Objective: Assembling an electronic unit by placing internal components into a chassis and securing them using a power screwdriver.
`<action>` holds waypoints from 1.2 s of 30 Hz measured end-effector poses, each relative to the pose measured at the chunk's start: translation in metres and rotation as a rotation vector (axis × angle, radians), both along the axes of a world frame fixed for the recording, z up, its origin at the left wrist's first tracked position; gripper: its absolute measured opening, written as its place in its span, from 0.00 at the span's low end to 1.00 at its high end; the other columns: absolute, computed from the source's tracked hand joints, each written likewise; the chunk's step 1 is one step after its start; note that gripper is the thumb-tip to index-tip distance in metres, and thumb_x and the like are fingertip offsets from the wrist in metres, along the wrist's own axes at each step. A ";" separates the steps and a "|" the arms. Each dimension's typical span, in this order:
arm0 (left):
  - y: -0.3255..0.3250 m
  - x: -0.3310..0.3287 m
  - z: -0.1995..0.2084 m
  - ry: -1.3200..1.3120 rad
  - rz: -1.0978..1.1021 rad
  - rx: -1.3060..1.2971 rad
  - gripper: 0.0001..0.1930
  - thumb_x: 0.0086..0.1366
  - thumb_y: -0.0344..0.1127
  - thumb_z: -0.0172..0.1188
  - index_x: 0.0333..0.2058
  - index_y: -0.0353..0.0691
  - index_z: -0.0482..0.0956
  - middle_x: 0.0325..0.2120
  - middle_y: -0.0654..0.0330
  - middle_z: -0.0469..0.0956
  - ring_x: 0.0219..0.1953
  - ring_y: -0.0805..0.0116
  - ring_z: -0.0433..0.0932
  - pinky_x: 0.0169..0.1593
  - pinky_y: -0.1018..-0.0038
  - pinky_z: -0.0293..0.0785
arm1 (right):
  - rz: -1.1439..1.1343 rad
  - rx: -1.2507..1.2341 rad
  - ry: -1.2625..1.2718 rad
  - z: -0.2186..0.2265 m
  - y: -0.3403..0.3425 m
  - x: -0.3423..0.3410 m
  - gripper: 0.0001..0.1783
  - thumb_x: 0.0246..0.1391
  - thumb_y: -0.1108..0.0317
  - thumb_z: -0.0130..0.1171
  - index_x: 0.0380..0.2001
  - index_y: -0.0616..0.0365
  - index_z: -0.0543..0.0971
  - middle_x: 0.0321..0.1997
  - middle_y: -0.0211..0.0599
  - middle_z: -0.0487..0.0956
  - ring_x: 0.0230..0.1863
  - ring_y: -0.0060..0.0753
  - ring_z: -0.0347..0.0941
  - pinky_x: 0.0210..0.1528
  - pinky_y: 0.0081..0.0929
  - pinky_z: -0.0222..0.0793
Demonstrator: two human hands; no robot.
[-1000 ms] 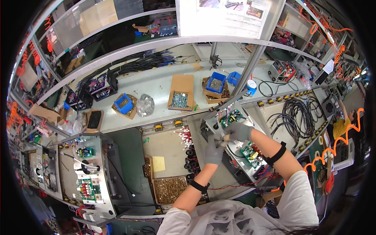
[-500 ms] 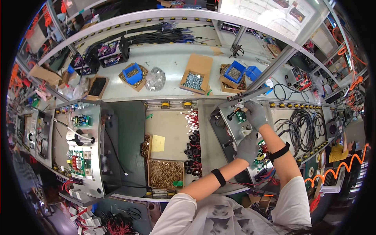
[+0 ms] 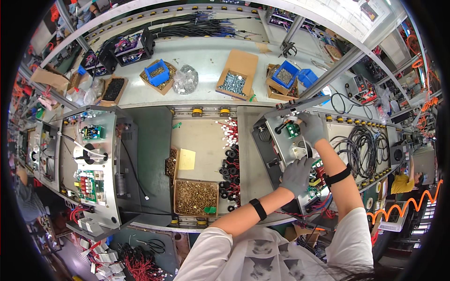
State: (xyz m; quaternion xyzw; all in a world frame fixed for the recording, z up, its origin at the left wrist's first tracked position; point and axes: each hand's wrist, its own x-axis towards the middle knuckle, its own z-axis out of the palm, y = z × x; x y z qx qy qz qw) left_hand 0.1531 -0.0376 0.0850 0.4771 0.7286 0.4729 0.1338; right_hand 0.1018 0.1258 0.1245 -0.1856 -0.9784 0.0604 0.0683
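On the right stands an open metal chassis point(image 3: 276, 136) with green circuit boards and a pale round component. My right hand point(image 3: 312, 127), in a grey glove, is at its far end with curled fingers closed on a white cable point(image 3: 305, 140); the fingertips are partly hidden. Below that cable a black ring point(image 3: 308, 149) shows beside the round component. My left hand point(image 3: 296, 178), also gloved, lies over the chassis nearer to me, fingers stretched toward the ring and slightly apart. A green board point(image 3: 315, 174) with red parts shows between my left hand and right forearm.
A similar chassis point(image 3: 101, 164) stands at the left. Between the two are a box of brass screws point(image 3: 197, 196), black rings with red wires point(image 3: 229, 171) and a yellow note point(image 3: 187, 159). Coiled black cables point(image 3: 361, 150) lie right; fastener boxes point(image 3: 234, 82) stand on the far shelf.
My left hand has drawn slightly down and away from the round component, its fingers spreading. My right hand has shifted a little up and right, and the white cable and black ring now show.
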 end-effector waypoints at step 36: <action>-0.005 -0.002 -0.001 -0.134 0.051 0.136 0.14 0.56 0.31 0.51 0.43 0.40 0.69 0.33 0.51 0.71 0.36 0.50 0.72 0.38 0.59 0.69 | -0.196 -0.117 -0.585 0.037 -0.027 -0.018 0.19 0.45 0.65 0.51 0.42 0.51 0.78 0.44 0.43 0.76 0.48 0.47 0.72 0.48 0.39 0.67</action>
